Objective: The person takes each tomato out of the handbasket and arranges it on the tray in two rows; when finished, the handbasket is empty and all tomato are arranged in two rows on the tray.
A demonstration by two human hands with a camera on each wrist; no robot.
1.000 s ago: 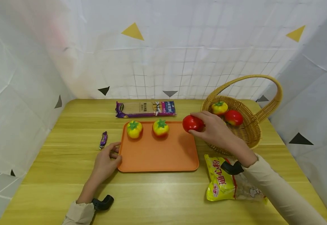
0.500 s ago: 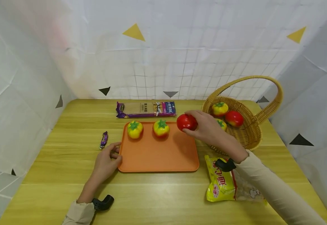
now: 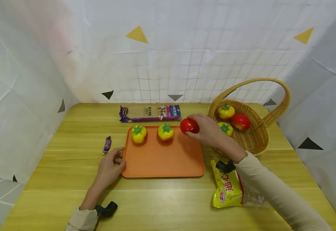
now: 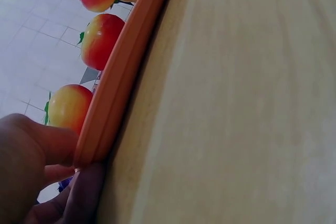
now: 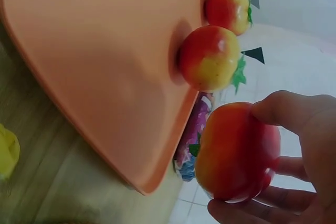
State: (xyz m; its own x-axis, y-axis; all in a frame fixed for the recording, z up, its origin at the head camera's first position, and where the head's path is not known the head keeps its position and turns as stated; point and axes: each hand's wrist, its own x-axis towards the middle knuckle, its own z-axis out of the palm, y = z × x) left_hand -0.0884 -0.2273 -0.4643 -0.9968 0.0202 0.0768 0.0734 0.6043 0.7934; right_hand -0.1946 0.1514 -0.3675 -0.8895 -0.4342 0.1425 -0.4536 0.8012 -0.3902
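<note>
My right hand (image 3: 211, 131) grips a red toy tomato (image 3: 189, 126) above the right back part of an orange tray (image 3: 162, 160). In the right wrist view the tomato (image 5: 236, 153) shows a yellow side and a green stem, thumb on one side and fingers on the other. Two more tomatoes, one at the back left (image 3: 139, 134) and one at the back middle (image 3: 165, 133), sit on the tray. At its left edge, my left hand (image 3: 110, 168) holds the tray; the left wrist view shows thumb and fingers pinching the tray's rim (image 4: 107, 108).
A wicker basket (image 3: 250, 141) with a tall handle stands at the right, holding three tomatoes. Behind the tray lies a noodle packet (image 3: 147, 114). A small purple-wrapped candy (image 3: 107, 145) is at the left. A yellow pasta bag (image 3: 227, 192) lies front right, partly under the right forearm.
My right hand has carried the tomato leftward from beside the basket to over the tray, uncovering another tomato in the basket. The left hand has stayed at the tray's edge.
</note>
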